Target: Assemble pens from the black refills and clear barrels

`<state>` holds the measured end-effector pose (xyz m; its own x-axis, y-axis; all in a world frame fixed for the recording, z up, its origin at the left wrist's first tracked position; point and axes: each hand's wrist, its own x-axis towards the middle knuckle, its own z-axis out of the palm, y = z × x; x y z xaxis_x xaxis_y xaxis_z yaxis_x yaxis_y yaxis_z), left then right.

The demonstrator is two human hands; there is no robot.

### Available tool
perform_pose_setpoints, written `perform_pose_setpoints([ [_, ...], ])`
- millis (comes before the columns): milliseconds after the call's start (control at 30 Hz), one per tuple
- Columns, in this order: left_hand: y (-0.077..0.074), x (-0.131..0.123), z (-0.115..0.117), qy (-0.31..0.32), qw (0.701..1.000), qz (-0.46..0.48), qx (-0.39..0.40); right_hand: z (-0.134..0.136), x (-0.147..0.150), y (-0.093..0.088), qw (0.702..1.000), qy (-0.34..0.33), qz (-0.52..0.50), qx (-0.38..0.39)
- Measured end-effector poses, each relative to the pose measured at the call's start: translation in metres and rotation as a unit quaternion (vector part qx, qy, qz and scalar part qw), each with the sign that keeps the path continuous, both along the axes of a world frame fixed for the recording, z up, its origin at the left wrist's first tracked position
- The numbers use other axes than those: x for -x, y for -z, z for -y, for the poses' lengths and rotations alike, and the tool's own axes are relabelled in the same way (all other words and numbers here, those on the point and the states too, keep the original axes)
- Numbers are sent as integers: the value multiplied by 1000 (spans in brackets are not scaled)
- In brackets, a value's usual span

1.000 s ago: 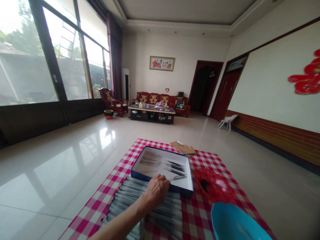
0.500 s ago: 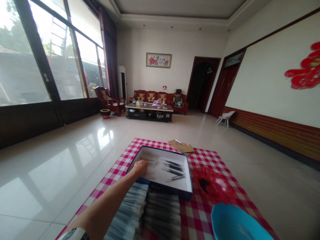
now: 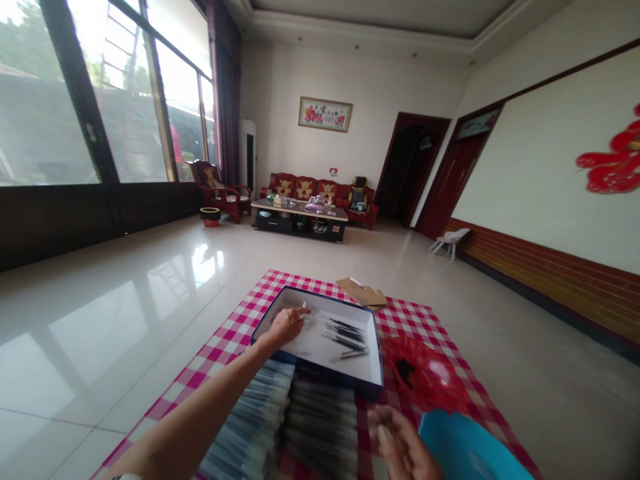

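My left hand (image 3: pixel 287 327) reaches into a shallow white-lined box (image 3: pixel 373 373) with a blue outside. Its fingers are closed on a small white slender piece (image 3: pixel 304 305); its exact kind is unclear. Under and beside this hand lie blurred translucent pieces. Several thin black pen-like sticks (image 3: pixel 347 330) lie in the box's right half. My right hand (image 3: pixel 403 443) is low in view, left of a blue bowl (image 3: pixel 465 440). Its fingers are loosely curled and slightly blurred, thumb a little apart, with nothing visible in them.
Two rows of clear-bodied, pen-like sticks (image 3: pixel 320 427) lie before the box. A red scalloped dish (image 3: pixel 437 373) with small black pieces (image 3: pixel 405 373) is to the right. Folded brown cardboard (image 3: pixel 363 293) lies behind the box on the pink checked tablecloth (image 3: pixel 410 320).
My left hand has lifted slightly and moved a little to the right, now with a white piece showing at its fingertips. My right hand has entered from the bottom edge.
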<state>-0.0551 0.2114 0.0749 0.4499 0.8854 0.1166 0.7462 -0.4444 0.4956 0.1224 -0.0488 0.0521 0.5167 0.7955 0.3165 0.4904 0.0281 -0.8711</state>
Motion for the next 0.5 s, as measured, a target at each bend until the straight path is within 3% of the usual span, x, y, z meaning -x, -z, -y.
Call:
perform_pose_setpoints([
  [100,0,-2,1,9,997,62,34,-46,-20,-21,991,-90,91,27],
  [200,4,-4,3,21,992,104,62,-97,-35,-33,937,-139,297,120],
  [333,6,-1,8,32,990,131,51,-141,-42,-26,890,-183,375,182],
  [500,-1,6,19,20,991,129,-16,-164,-41,-15,846,-215,432,228],
])
